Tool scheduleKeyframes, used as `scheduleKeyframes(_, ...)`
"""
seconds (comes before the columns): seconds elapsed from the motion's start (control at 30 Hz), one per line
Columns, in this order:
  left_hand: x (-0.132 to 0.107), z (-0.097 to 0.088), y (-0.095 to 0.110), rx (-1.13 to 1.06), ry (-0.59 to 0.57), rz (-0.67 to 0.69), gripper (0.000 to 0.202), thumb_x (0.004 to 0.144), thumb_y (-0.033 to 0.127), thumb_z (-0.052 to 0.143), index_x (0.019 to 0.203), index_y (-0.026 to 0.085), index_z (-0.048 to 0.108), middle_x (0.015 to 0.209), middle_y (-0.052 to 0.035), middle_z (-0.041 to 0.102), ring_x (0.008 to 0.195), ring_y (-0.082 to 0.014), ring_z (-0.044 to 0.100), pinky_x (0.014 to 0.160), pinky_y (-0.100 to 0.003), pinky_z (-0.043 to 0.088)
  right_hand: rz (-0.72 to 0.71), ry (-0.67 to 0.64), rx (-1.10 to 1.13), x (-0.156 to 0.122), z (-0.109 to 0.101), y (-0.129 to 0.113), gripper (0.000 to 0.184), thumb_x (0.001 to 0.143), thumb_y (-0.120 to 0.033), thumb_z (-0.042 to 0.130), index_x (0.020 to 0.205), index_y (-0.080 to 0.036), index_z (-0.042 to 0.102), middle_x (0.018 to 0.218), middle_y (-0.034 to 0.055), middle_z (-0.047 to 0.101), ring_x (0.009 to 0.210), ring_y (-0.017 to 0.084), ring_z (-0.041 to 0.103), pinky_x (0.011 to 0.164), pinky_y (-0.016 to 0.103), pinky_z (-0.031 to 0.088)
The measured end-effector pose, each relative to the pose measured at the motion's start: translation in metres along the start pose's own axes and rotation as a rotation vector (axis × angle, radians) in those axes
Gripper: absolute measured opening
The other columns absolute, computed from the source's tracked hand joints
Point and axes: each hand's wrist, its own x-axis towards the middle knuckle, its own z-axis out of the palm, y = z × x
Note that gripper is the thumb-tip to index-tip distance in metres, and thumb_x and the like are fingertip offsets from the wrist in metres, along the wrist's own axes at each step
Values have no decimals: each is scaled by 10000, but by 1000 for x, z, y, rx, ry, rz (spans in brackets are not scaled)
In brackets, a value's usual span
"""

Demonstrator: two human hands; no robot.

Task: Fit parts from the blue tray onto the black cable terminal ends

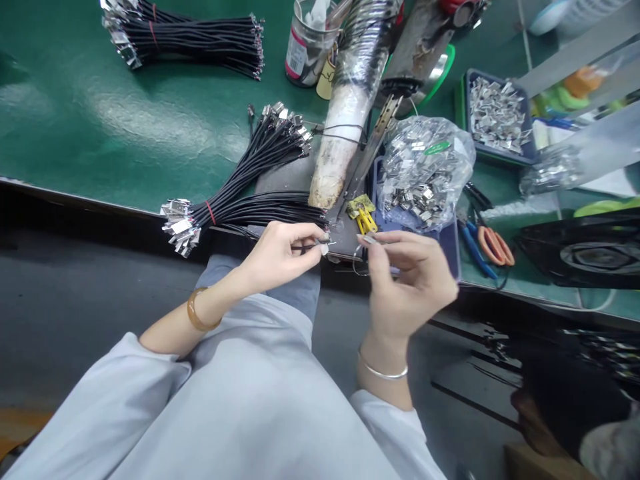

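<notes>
Cable: I am pinching one black cable (306, 247) near its tip in my left hand (280, 257), with thumb and forefinger closing tightly on it.
Shell: I am gripping a small metal shell (369, 239) between the thumb and fingertips of my right hand (410, 280), the remaining fingers curling loosely underneath.
Gap: the cable tip and the shell are sitting near each other but apart, at almost the same height, over the near edge of the green mat (100, 120).
Axis: the cable is lying roughly left to right, its free end pointing straight at the shell.
Nearer hand: both hands are hovering equally close to the gap, one on each side.
Behind my hands: a tied cable bundle (240, 210) is lying just beyond my left hand, a bag of metal shells (423, 170) is resting beyond my right, and a tape-wrapped tool (345, 127) is leaning down between them.
</notes>
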Motion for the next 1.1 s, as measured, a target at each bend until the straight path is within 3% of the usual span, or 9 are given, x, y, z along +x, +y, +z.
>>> scheduleKeyframes(0.1, 3, -1, 3, -102, -8, -80, 148, 827, 208, 616, 775, 120, 724, 672, -9, 689, 584, -84, 562, 585, -180, 455, -94, -16, 12, -16, 14, 2, 111, 891, -117, 706, 934, -220, 697, 952, 12, 742, 897, 149, 737, 760, 300, 636)
scheduleKeyframes(0.37, 6, -8, 8, -141, -62, -106, 119, 805, 209, 670, 754, 127, 738, 698, -12, 710, 615, -94, 582, 576, -191, 429, 156, -107, 210, -16, 19, 4, 68, 917, -168, 679, 863, -200, 652, 937, 13, 736, 793, 132, 757, 688, 245, 632)
scheduleKeyframes(0.5, 5, -5, 6, -126, -25, -137, 99, 789, 210, 670, 749, 131, 713, 690, -5, 688, 608, -87, 555, 560, -187, 412, 115, 11, 191, -19, 20, 2, 66, 908, -159, 691, 874, -206, 660, 939, 7, 736, 805, 137, 761, 706, 265, 646)
scheduleKeyframes(0.6, 4, -2, 3, -142, -4, -146, 97, 789, 215, 664, 756, 128, 692, 689, -6, 669, 604, -81, 543, 577, -186, 431, 78, 4, 163, -22, 20, 1, 97, 872, -126, 727, 871, -214, 686, 931, -1, 744, 838, 131, 756, 712, 249, 639)
scheduleKeyframes(0.77, 6, -3, 1, -246, 9, -149, 105, 811, 238, 670, 793, 134, 665, 663, 6, 632, 588, -80, 556, 578, -184, 453, 236, -26, 223, -21, 20, 2, 82, 867, -156, 741, 824, -201, 689, 883, -9, 730, 740, 126, 751, 663, 250, 639)
scheduleKeyframes(0.9, 8, -5, 3, -313, -5, -162, 150, 808, 268, 725, 763, 130, 687, 638, 7, 639, 562, -78, 546, 575, -193, 464, 101, 77, 120, -21, 22, 2, 60, 878, -165, 738, 884, -217, 711, 930, 1, 730, 832, 152, 751, 728, 303, 646)
scheduleKeyframes(1.0, 10, -4, 4, -335, -9, -176, 190, 787, 299, 768, 720, 129, 713, 679, -15, 691, 598, -94, 582, 599, -208, 482, -60, 52, 81, -22, 23, 2, 118, 882, -128, 719, 932, -235, 717, 956, 1, 748, 869, 158, 745, 780, 328, 641)
scheduleKeyframes(1.1, 11, -3, 4, -345, -3, -184, 132, 758, 248, 752, 695, 135, 723, 716, -24, 722, 642, -109, 618, 624, -213, 492, -64, 15, 76, -22, 24, 2, 126, 887, -118, 709, 936, -234, 716, 955, 2, 755, 874, 152, 745, 779, 314, 639)
